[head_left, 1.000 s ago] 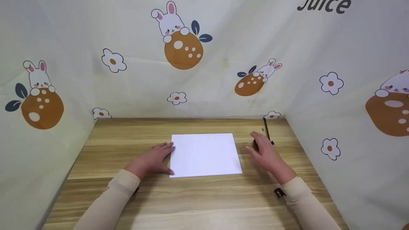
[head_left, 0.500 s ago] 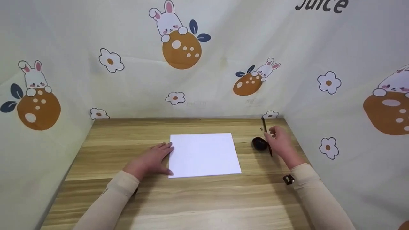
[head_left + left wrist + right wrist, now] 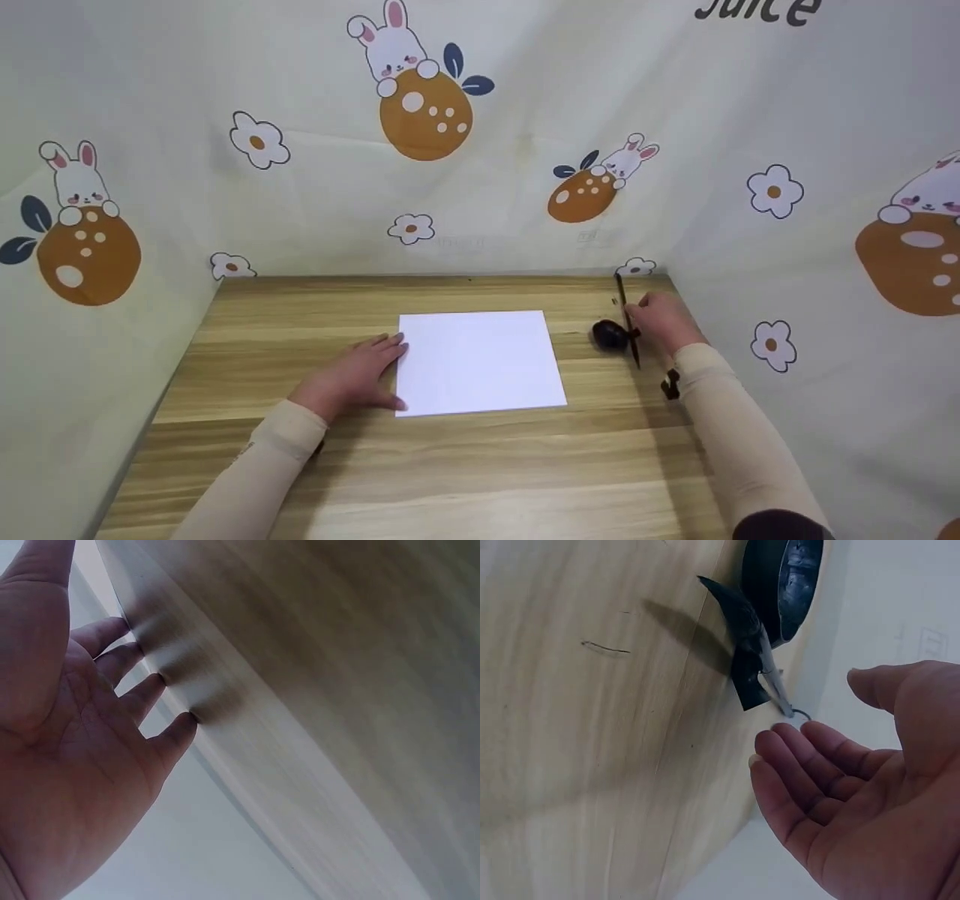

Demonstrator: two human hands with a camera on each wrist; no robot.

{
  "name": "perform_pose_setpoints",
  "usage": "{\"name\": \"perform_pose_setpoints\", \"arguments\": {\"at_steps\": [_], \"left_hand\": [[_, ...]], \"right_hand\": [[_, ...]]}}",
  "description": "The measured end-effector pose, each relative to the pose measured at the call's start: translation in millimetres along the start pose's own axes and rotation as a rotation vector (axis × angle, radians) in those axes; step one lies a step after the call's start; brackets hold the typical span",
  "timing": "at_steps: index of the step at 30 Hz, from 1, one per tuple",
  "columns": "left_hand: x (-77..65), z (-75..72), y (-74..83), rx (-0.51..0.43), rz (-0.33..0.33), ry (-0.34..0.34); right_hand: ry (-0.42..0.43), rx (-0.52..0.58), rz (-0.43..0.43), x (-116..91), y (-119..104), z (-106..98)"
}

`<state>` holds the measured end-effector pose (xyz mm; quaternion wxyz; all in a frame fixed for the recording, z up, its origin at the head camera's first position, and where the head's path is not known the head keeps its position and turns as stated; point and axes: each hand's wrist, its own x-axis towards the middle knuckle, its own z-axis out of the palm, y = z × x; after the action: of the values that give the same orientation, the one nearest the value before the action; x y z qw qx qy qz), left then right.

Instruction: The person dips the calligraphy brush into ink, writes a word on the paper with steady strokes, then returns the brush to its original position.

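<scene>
A white sheet of paper (image 3: 480, 364) lies flat on the wooden table in the head view. My left hand (image 3: 352, 380) rests at its left edge, fingertips and thumb spread and touching the border. To the right, a slim dark writing brush (image 3: 622, 289) lies propped on a small black rest (image 3: 747, 682), beside a round black dish (image 3: 609, 335). Its dark pointed tip faces the near side. My right hand (image 3: 666, 320) is at the brush's right side, fingertips close to the shaft. In the right wrist view its fingers bend loosely with the thumb apart; contact with the brush is unclear.
The wooden table (image 3: 480, 480) is bordered by a patterned cloth (image 3: 315, 202) at the back and both sides. Its right side hangs close to my right hand. A small dark mark (image 3: 604, 649) shows on the wood near the brush.
My right hand has moved right from above the black dish to the brush's far side, uncovering the dish and brush. My left hand has stayed at the paper's edge.
</scene>
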<state>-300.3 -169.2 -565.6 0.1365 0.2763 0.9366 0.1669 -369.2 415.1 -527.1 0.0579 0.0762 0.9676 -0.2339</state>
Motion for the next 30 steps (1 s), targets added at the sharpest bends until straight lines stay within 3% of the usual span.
{"name": "perform_pose_setpoints", "arguments": {"at_steps": [4,9,18,30], "left_hand": [[-0.5,-0.1,0.5,0.002,-0.008,-0.007],[0.4,0.1,0.6,0.024,-0.001,-0.004],[-0.8,-2.0,2.1,0.026,0.012,0.004],[0.8,-2.1,0.6,0.005,-0.006,-0.007]], "right_hand": [[-0.029,-0.027,0.008,9,-1,3],[-0.070,0.025,0.028,20,1,8],[-0.068,-0.025,-0.005,31,0,11],[-0.090,-0.031,0.021,40,4,14]]}}
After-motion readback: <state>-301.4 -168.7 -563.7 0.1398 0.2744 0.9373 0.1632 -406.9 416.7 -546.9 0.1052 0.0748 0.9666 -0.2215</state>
